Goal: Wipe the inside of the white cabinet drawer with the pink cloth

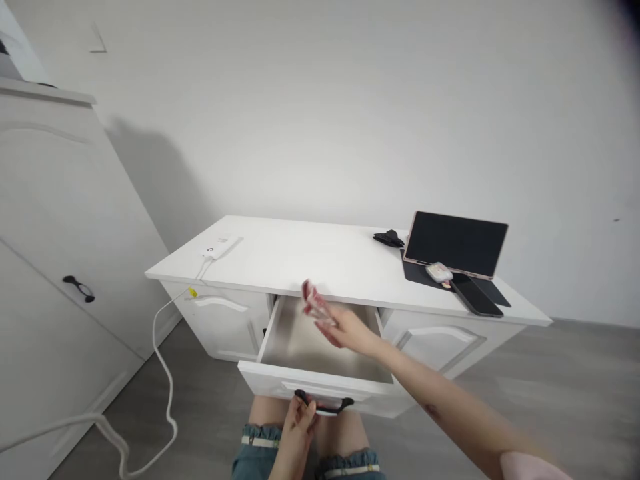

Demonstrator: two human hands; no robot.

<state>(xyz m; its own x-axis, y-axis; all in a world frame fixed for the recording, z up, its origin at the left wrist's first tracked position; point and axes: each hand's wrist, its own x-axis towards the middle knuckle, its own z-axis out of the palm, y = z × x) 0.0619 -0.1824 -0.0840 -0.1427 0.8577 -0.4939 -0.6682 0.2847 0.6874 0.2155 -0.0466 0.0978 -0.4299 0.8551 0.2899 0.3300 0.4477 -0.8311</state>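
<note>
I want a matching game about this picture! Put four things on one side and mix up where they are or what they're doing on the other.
1. drawer
2. right hand
3. white gadget with a cable
4. left hand

A. on the left end of the desk
B. at the black handle
C. pulled open
D. holding a blurry red-and-white thing

Pairs: 1-C, 2-D, 3-A, 4-B

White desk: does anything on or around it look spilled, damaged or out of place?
Nothing looks spilled or damaged. Slightly untidy: the white cable hangs off the desk in loose curves, and the black smartphone lies askew, jutting past the dark mat. The open drawer isn't odd: the left hand grips its handle.
</note>
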